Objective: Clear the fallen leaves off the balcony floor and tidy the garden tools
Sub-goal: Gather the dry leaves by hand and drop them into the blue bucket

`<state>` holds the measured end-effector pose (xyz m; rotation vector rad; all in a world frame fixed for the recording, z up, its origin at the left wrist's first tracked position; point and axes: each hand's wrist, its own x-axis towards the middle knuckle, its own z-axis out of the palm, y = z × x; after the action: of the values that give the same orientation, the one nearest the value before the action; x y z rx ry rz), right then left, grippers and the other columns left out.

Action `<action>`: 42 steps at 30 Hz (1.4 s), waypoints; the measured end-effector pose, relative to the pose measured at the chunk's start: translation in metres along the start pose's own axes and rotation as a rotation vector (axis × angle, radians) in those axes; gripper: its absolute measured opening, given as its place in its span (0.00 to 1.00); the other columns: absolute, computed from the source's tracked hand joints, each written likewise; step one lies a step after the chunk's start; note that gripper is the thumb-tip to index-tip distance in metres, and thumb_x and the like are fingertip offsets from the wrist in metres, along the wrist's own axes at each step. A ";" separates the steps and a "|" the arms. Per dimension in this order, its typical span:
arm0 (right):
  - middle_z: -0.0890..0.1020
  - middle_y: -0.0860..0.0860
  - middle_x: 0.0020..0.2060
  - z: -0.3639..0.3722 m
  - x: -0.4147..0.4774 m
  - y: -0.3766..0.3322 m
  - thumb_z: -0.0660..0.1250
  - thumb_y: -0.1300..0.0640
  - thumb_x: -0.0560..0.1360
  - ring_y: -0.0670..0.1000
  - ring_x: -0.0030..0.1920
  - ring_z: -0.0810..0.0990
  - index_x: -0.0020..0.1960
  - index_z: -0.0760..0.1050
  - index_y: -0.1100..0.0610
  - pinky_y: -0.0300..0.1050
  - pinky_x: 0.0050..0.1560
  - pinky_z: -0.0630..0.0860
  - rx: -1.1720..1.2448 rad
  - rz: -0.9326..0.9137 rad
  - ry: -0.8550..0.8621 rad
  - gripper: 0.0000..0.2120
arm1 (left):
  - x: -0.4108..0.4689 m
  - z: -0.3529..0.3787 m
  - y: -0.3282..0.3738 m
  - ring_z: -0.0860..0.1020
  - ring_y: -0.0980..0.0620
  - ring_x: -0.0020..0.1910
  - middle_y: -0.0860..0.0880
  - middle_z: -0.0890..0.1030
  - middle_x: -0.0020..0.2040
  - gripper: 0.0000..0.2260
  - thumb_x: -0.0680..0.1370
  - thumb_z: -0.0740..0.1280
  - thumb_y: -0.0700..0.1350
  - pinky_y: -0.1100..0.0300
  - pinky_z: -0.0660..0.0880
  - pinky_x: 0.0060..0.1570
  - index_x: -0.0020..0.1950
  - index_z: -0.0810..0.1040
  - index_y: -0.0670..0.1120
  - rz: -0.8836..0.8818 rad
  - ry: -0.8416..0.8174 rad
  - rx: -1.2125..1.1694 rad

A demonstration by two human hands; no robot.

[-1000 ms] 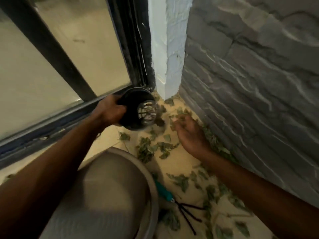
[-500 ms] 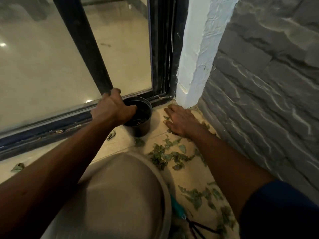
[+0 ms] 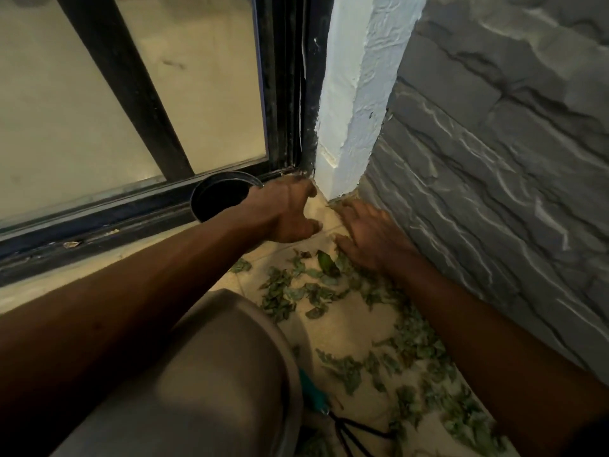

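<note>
Now the left hand (image 3: 283, 211), spread and empty, hovers beside the black pot (image 3: 216, 199); the right hand (image 3: 372, 240) lies flat on leaves (image 3: 296, 293). Sweeping toward 9 o'clock may topple the pot.

Green leaves (image 3: 286, 295) on beige floor (image 3: 342, 324), black pot (image 3: 214, 201), grey white-veined stone wall (image 3: 494, 192), white pillar (image 3: 356, 94), teal tool handle (image 3: 309, 390).

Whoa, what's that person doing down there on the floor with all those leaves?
A person is clearing fallen leaves from the balcony corner. The right hand lies flat on the tiles beside the stone wall, among the leaves. The left hand reaches toward the same corner, next to a black pot standing by the door track, seemingly not gripping it. Many leaves are scattered on the floor, and a grey basin and a teal-handled garden tool sit nearer the person.
</note>
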<state>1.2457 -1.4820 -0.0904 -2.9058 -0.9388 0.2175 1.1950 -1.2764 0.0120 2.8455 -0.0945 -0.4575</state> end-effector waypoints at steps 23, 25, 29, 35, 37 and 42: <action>0.63 0.52 0.78 0.041 -0.193 0.016 0.46 0.36 0.83 0.55 0.78 0.61 0.81 0.58 0.50 0.55 0.77 0.60 0.217 0.120 0.102 0.31 | 0.016 0.122 0.071 0.63 0.38 0.73 0.41 0.62 0.77 0.37 0.77 0.68 0.62 0.38 0.71 0.69 0.80 0.57 0.49 -0.034 -0.164 -0.090; 0.63 0.53 0.78 0.043 -0.207 0.015 0.48 0.36 0.83 0.55 0.78 0.62 0.82 0.57 0.50 0.55 0.77 0.60 0.243 0.141 0.136 0.31 | 0.016 0.122 0.088 0.68 0.39 0.72 0.43 0.66 0.77 0.35 0.80 0.64 0.63 0.40 0.72 0.68 0.81 0.57 0.51 0.097 -0.117 -0.107; 0.67 0.54 0.75 0.046 -0.242 0.005 0.53 0.39 0.82 0.57 0.74 0.67 0.81 0.60 0.51 0.57 0.73 0.66 0.239 0.308 0.259 0.30 | 0.045 0.111 0.107 0.71 0.38 0.72 0.41 0.68 0.77 0.35 0.80 0.65 0.61 0.42 0.72 0.69 0.81 0.59 0.47 0.104 -0.029 -0.155; 0.67 0.58 0.67 0.039 -0.260 -0.014 0.57 0.37 0.76 0.61 0.66 0.69 0.81 0.53 0.55 0.58 0.60 0.75 0.102 0.547 0.077 0.39 | 0.053 0.139 0.118 0.65 0.39 0.76 0.40 0.65 0.78 0.34 0.80 0.58 0.62 0.43 0.68 0.74 0.81 0.60 0.45 0.176 -0.103 -0.060; 0.60 0.59 0.72 0.038 -0.256 -0.014 0.60 0.37 0.77 0.61 0.72 0.62 0.82 0.47 0.55 0.56 0.67 0.70 0.119 0.612 -0.049 0.42 | 0.033 0.155 0.127 0.64 0.39 0.78 0.39 0.63 0.80 0.33 0.81 0.56 0.63 0.44 0.67 0.75 0.80 0.62 0.44 0.307 -0.102 -0.012; 0.67 0.57 0.70 0.032 -0.236 -0.010 0.67 0.46 0.77 0.60 0.71 0.65 0.78 0.61 0.54 0.50 0.69 0.67 0.386 0.556 0.004 0.32 | -0.023 0.179 0.128 0.67 0.45 0.76 0.47 0.69 0.78 0.28 0.82 0.50 0.64 0.42 0.65 0.74 0.75 0.70 0.52 0.545 0.040 -0.016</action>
<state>1.0458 -1.6109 -0.0944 -2.7157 -0.0475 0.3749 1.1136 -1.4403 -0.1119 2.6511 -0.8245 -0.2767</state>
